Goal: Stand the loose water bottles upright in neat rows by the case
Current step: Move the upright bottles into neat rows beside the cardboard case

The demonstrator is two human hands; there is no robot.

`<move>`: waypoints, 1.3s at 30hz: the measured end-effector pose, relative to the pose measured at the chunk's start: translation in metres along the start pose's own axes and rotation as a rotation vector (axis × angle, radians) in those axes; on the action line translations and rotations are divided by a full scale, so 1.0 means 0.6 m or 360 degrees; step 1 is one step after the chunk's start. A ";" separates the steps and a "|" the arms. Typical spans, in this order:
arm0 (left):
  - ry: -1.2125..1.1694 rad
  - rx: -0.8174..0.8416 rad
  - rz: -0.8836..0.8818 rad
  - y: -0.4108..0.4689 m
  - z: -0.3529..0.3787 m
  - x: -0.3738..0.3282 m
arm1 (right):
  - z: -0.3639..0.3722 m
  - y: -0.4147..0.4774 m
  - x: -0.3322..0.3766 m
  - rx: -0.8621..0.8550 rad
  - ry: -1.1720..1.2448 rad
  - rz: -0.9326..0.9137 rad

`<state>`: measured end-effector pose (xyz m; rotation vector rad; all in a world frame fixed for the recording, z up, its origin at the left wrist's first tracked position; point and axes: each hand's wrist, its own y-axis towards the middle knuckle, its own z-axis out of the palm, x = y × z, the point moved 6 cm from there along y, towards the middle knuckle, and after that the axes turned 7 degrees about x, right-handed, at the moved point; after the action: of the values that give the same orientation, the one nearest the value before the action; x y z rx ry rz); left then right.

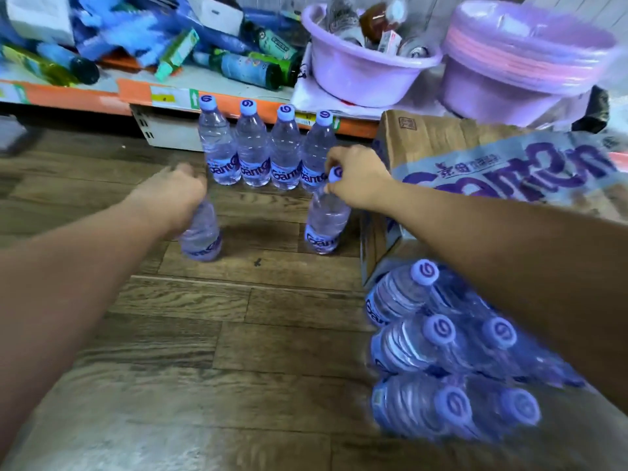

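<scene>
Purple lettering beginning "Gant" crosses the label of each of the four clear plastic water bottles (253, 154) in the row; the nearer right bottle (326, 229) shows "Gan", the nearer left bottle (202, 236) a blur. The lilac caps (248, 107) bear a white swirl. The wrapped brown cardboard case (503, 168) carries large purple letters, upside down, unreadable

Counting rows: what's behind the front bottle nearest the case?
A row of four upright bottles in front of the orange-edged shelf. The right grip, holding the front bottle's cap, covers part of the rightmost one.
</scene>
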<state>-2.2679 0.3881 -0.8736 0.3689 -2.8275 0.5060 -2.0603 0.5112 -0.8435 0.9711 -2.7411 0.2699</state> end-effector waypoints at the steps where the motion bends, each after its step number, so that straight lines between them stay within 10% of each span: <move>1: -0.0022 0.0052 -0.0006 -0.026 0.001 -0.010 | -0.004 -0.019 0.014 0.0015 0.0015 -0.0076; 17: -0.0159 0.0076 0.0001 -0.411 -0.263 -0.198 | -0.222 -0.381 0.128 0.0114 0.0166 -0.0681; 29: -0.0176 -0.0383 0.0523 -0.446 -0.509 -0.404 | -0.412 -0.553 -0.047 -0.0106 -0.0129 -0.0248; 39: -0.0324 -0.0366 0.0823 -0.414 -0.471 -0.616 | -0.344 -0.623 -0.236 0.0081 -0.0180 0.0094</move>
<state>-1.7949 0.3412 -0.6444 -0.3873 -3.1287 0.2355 -1.6854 0.3603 -0.6466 0.9469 -2.8825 0.3048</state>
